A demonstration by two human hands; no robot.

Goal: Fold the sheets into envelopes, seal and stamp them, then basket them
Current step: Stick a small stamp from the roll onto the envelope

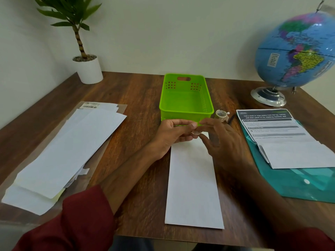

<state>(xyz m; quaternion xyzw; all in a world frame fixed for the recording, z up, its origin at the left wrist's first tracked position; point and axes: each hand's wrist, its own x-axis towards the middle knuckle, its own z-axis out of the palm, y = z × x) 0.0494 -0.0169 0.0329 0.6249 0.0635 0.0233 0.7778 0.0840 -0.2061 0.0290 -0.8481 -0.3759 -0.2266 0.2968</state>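
Single head-worn view, wide-angle (edges bend), looking forward and down across a wooden desk toward the wall. Both hands sit close at centre frame; green basket mid-distance, plant and globe at the far corners.

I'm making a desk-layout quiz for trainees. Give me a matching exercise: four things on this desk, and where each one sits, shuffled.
Things:
1. green plastic basket
2. blue world globe
3. potted plant in white pot
4. long folded white sheet

Places:
A. far left corner
B. near centre, below the hands
C. far right
D. centre, behind the hands

Pairs: 1-D, 2-C, 3-A, 4-B
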